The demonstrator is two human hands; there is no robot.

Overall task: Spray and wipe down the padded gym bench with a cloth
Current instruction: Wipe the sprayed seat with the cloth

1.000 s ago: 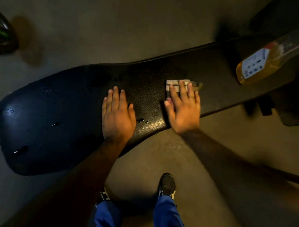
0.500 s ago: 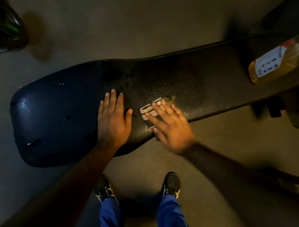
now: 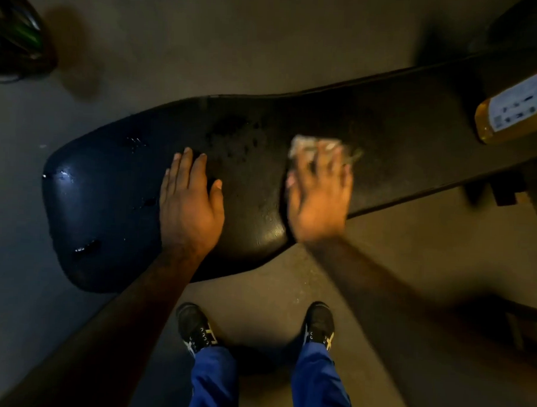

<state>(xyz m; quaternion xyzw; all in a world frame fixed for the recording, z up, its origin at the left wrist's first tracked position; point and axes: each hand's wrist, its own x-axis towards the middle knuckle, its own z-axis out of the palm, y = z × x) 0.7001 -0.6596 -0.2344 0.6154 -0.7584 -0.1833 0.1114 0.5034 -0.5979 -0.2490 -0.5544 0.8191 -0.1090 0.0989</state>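
A clear plastic bottle of amber liquid (image 3: 517, 105) is seen lying at the far right of the black padded bench (image 3: 387, 131). The left hand (image 3: 188, 206) is laid flat, fingers straight, on the droplet-speckled pad. A pale folded cloth (image 3: 306, 143) is pressed mid-bench under the blurred right hand (image 3: 318, 196), fingers extended.

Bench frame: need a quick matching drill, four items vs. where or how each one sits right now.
Items:
1. left hand
2. right hand
3. bottle
4. cloth

States:
A. lying on its side at the far right end of the bench
B. flat and bare on the pad, holding nothing
C. pinned under fingers, blurred
D. straight fingers pressing down on a wipe

Pairs: 1-B, 2-D, 3-A, 4-C
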